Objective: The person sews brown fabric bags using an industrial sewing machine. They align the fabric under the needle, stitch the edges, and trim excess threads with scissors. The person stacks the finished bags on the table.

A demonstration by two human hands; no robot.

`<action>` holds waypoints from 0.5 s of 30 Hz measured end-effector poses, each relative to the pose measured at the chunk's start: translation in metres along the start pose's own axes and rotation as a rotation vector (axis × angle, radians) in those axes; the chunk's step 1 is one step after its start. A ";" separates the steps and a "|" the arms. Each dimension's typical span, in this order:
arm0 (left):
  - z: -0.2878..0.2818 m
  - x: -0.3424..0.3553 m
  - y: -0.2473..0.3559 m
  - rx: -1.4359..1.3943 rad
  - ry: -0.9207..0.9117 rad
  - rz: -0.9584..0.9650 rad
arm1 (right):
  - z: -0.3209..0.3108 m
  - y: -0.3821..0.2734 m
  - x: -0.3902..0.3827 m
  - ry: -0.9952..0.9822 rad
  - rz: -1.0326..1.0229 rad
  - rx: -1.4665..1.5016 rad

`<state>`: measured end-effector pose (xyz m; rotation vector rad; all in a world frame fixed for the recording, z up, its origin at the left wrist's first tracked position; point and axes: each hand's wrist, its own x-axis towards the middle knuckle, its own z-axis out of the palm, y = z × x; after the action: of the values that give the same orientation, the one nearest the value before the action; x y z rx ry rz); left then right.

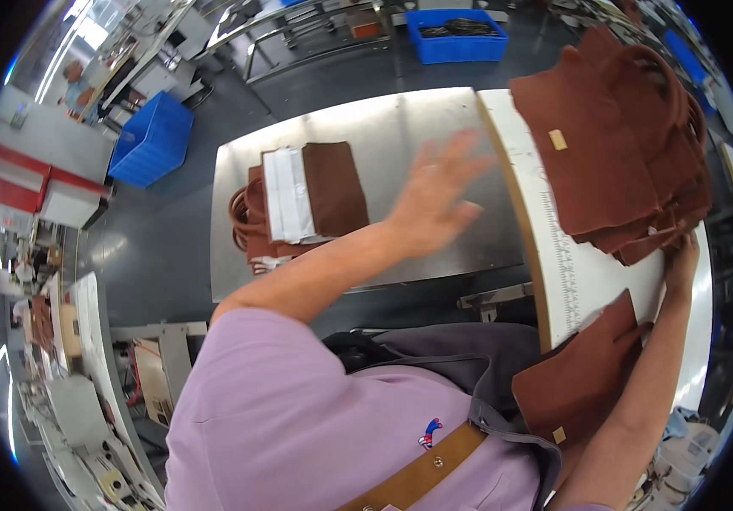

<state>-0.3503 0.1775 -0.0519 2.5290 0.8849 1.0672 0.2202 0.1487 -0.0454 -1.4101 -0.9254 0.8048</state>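
Note:
My left hand point(443, 196) is over the metal tabletop, blurred by motion, its fingers spread and holding nothing. At the right, a stack of brown bag panels with looped handles point(596, 162) lies on the white table. My right hand point(681, 260) touches the stack's near right edge; its fingers are partly hidden there. Another brown panel point(583, 375) lies by my right forearm, overhanging the white table's near edge. Left of my left hand, a smaller pile of brown panels point(336, 187) with handles sits on the metal top, a white strip point(288, 196) showing on it.
The metal tabletop point(409, 128) adjoins the white table point(520, 145), which has a ruler scale point(564, 277) along it. Blue bins stand on the floor, one point(152, 140) at far left and one point(456, 47) at the back holding dark pieces. A person point(77, 89) is at far left.

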 end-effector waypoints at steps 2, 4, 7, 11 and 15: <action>-0.029 -0.082 -0.040 0.130 0.197 -0.414 | -0.013 0.004 0.012 -0.076 -0.039 0.028; -0.068 -0.161 -0.076 0.393 0.393 -0.620 | -0.003 0.002 0.007 -0.054 -0.013 0.033; -0.116 -0.248 -0.106 0.428 0.829 -1.054 | 0.000 -0.003 0.003 0.002 0.005 0.000; -0.139 -0.293 -0.121 0.582 0.821 -1.200 | 0.003 -0.009 -0.016 0.012 -0.167 -0.396; -0.131 -0.299 -0.136 0.431 0.813 -1.391 | 0.020 -0.015 -0.023 0.079 0.006 -0.040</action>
<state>-0.6658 0.0974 -0.1888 0.8861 2.6346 1.2989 0.1911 0.1365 -0.0325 -1.4698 -0.8807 0.7332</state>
